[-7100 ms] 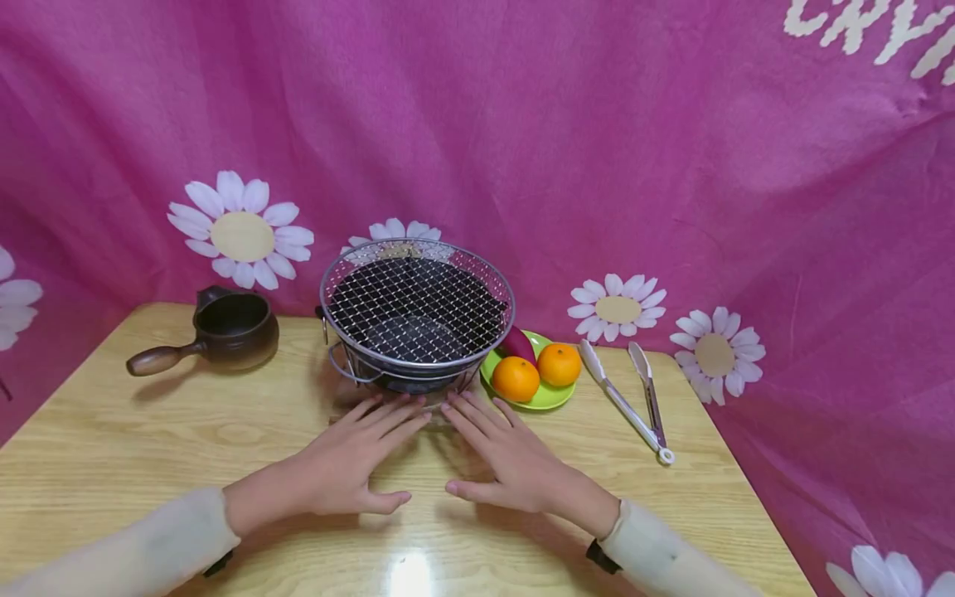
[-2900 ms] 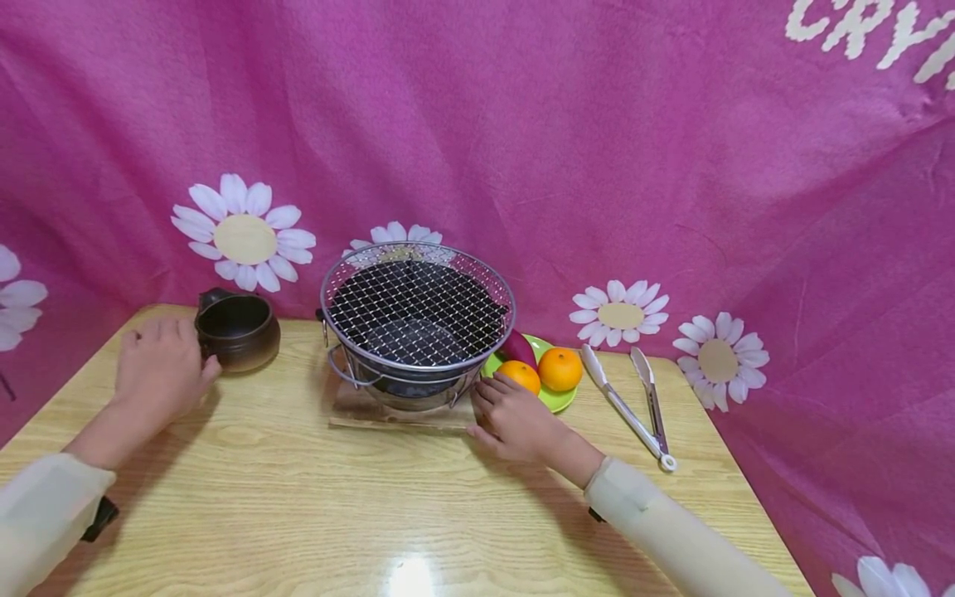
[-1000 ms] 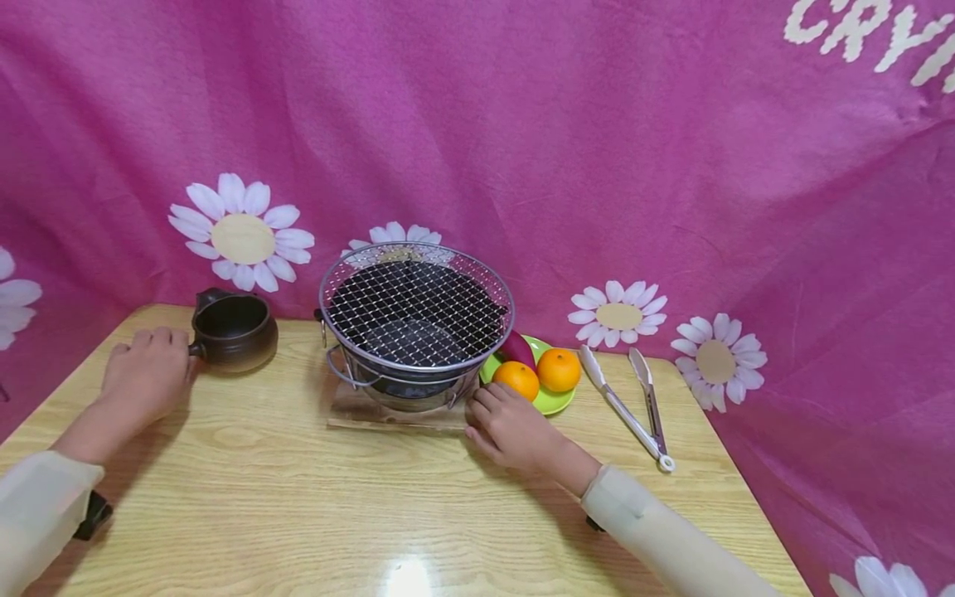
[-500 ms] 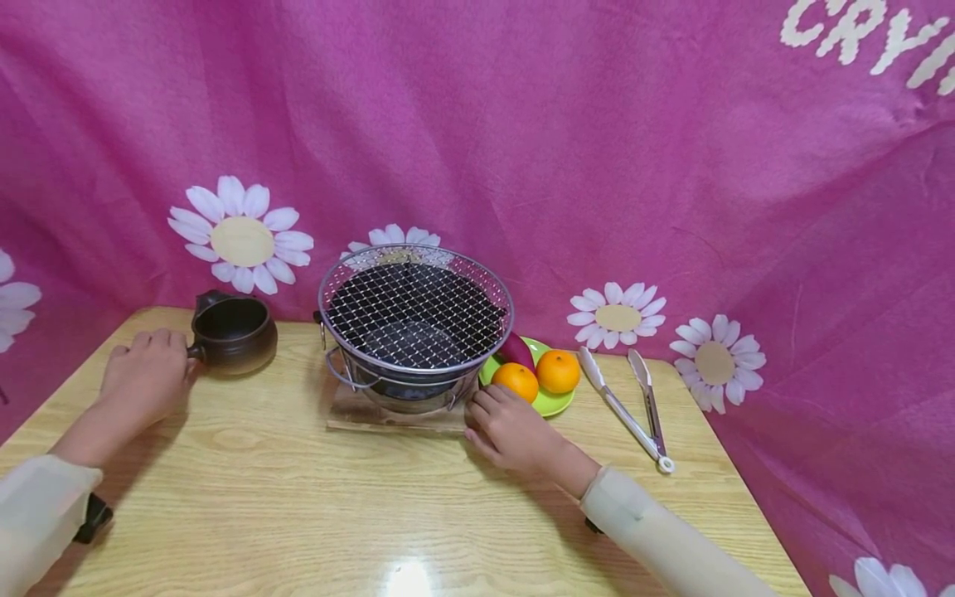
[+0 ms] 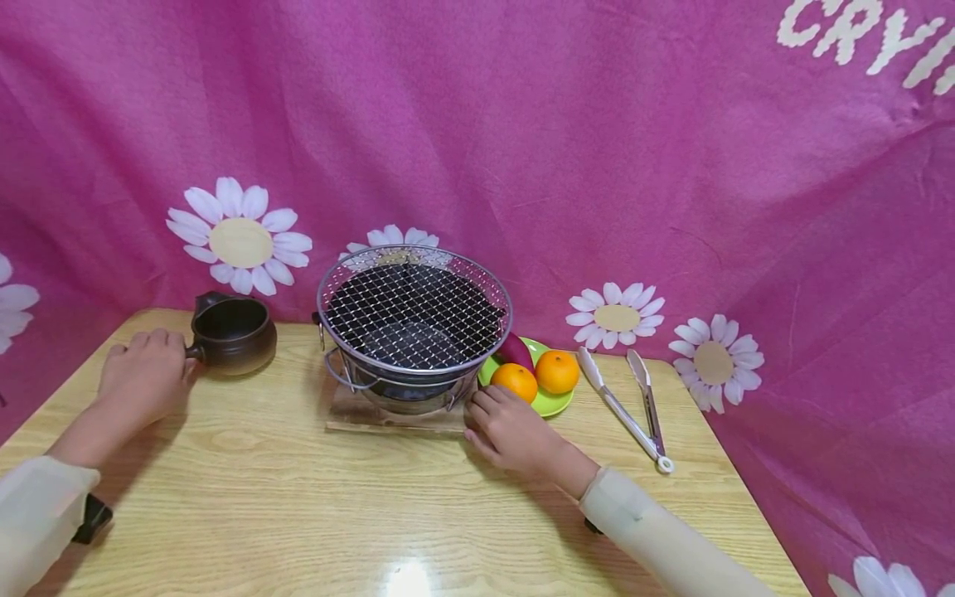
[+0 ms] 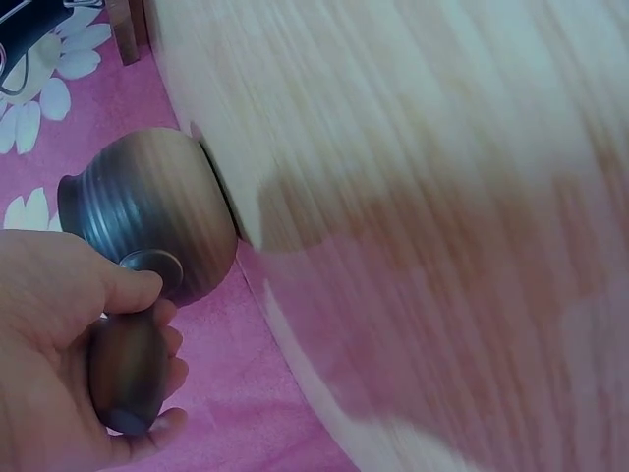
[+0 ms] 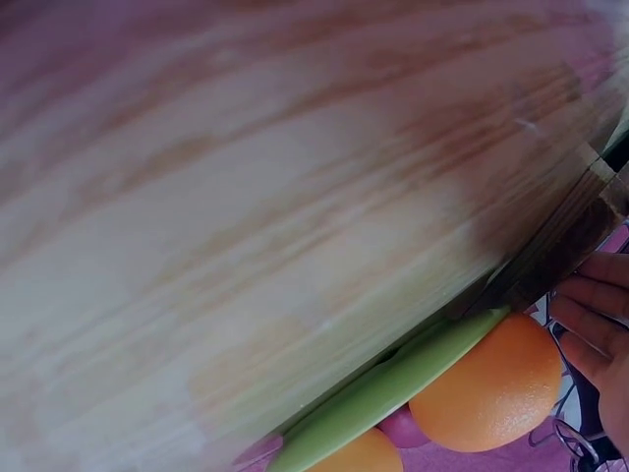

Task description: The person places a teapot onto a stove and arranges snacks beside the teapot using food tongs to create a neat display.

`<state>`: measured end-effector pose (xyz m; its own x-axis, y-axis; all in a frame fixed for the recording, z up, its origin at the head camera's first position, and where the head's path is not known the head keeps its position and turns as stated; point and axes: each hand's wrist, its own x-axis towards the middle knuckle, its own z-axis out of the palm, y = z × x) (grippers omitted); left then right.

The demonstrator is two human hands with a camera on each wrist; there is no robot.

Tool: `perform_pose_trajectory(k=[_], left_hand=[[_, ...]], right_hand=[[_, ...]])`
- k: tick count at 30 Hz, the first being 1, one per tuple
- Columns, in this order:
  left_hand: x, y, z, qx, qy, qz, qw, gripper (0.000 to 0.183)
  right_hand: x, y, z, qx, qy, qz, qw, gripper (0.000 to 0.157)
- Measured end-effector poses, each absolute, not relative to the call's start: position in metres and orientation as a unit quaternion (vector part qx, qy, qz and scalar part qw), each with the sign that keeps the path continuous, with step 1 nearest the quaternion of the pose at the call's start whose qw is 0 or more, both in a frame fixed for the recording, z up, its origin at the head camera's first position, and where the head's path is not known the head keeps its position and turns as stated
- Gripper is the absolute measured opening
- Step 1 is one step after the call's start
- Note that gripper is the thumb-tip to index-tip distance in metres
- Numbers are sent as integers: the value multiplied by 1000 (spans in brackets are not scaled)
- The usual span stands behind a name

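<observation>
Left of wire-mesh grill, left hand grips side-handled pot; right hand near-right of grill, hold unclear.

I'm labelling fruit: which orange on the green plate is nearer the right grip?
The front-left orange in the head view, just beyond the right grip; the other orange sits farther right and back on the green plate.

In the head view, the left fingers mostly hide the pot's handle; the lettering is cut off.
</observation>
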<state>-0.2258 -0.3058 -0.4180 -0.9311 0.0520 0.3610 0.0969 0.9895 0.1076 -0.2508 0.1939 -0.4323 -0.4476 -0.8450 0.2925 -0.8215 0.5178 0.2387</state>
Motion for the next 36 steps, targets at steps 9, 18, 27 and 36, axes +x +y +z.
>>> perform_pose_trajectory(k=[9,18,27,36], left_hand=[[-225,-307,-415,-46,-976,-55,205,31],[-228,-307,-411,-48,-974,-50,216,26],[-230,-299,-410,-63,-969,-48,235,28],[-229,-293,-414,-65,-963,-66,252,29]], right_hand=[[-254,191,-433,496,-845,-30,198,26],[-255,189,-432,504,-837,-41,208,26],[-254,193,-432,510,-829,-44,225,24],[-256,193,-433,516,-825,-32,228,21]])
